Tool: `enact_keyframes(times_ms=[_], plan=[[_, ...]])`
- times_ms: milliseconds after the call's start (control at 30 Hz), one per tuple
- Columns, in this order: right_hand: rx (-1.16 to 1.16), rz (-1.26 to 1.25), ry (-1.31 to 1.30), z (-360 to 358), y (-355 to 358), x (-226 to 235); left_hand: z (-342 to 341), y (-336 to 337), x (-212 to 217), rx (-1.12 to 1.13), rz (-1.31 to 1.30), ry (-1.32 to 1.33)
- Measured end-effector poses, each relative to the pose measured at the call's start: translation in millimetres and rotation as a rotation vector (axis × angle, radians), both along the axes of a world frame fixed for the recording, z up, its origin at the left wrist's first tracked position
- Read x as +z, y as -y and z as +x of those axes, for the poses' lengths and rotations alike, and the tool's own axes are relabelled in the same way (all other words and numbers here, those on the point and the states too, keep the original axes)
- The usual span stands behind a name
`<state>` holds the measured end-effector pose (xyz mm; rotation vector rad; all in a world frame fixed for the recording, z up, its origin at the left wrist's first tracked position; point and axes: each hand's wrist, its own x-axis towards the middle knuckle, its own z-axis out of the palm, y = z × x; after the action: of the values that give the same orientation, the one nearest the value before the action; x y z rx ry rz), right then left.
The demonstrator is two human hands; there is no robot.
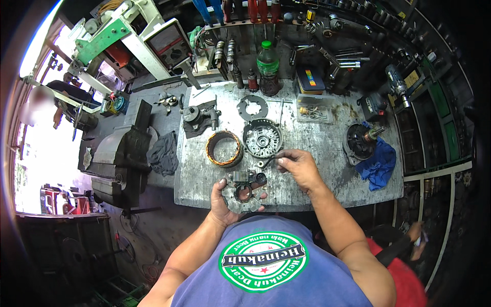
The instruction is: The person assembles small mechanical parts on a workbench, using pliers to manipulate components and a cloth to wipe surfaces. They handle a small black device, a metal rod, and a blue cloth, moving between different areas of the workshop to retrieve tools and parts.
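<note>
holding a grey metal part (244, 190) just below the middle of the frame, the left hand (225, 202) grips it from under so its top shows. the right hand (296, 166) pinches a small dark piece (269, 161) above it, over the worktop (327, 153), near the round housing (262, 138) and copper ring (223, 148).

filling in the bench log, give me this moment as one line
left hand: holds rectifier plate | right hand: pinches small metal part | workbench: stator ring, end housing, rotor on blue rag
</note>
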<state>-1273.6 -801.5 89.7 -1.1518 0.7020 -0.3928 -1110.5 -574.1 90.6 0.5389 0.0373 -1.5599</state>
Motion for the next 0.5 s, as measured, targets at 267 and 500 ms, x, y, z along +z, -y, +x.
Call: enact_keyframes(times_ms=[267, 500], plan=[[0.078, -0.429, -0.063, 8, -32, 37, 2, -7, -5, 0.009, -0.013, 0.058], [0.148, -0.712, -0.062, 17, -53, 36, -3, -12, -10, -0.003, -0.048, 0.009]])
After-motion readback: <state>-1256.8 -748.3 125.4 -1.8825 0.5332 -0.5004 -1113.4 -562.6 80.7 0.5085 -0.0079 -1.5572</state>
